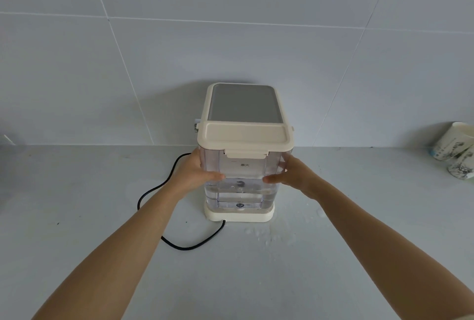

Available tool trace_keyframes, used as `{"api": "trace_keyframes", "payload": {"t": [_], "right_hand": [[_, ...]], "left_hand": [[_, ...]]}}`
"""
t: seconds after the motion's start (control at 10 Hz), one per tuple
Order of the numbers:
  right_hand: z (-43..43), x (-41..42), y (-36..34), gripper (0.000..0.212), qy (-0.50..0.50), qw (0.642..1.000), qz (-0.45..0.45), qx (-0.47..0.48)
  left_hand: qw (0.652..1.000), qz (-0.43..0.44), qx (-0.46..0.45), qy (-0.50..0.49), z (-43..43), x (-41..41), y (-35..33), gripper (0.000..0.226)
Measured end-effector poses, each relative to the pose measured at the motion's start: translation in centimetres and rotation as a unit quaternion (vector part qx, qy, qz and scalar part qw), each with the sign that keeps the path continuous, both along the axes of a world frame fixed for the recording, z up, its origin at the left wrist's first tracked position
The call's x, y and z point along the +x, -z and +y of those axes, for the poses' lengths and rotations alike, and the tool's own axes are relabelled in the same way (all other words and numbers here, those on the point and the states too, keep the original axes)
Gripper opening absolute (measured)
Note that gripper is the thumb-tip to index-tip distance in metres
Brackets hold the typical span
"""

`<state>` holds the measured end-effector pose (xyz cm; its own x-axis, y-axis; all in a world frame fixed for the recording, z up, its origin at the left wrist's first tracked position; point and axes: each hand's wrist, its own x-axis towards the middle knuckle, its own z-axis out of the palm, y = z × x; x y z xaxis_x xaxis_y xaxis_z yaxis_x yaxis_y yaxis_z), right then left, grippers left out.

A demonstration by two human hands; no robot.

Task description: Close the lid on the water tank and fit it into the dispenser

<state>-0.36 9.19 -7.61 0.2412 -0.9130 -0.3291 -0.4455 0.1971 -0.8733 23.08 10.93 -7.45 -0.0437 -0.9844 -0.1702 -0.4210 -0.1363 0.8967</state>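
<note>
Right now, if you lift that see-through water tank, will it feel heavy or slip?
Probably somewhat heavy: the water tank looks partly filled, below its printed mark. It may slosh if tilted, though the lid looks closed. The clear walls look smooth, and water drops on the counter suggest wetness, so it could slip; the left hand and right hand sensibly grip opposite sides.

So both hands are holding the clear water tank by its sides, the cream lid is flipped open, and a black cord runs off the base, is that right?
Not quite: the cream lid is closed flat on the clear water tank, with its front latch down, as the head view shows. The rest holds: the left hand and right hand hold the tank by its sides, and a black cord runs off the base.
</note>
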Motion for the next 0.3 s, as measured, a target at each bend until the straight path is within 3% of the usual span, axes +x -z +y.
{"api": "trace_keyframes", "payload": {"t": [0.2,0.3], "right_hand": [[1.2,0.0,-0.6,0.092,-0.017,0.996,0.073,-0.043],[2.3,0.1,-2.6,0.089,-0.021,0.981,0.127,-0.144]], "left_hand": [[0.997,-0.040,-0.059,-0.014,2.1,-0.4,0.1,0.072],[0.991,-0.057,-0.106,-0.063,2.6,-0.4,0.0,0.087]]}}
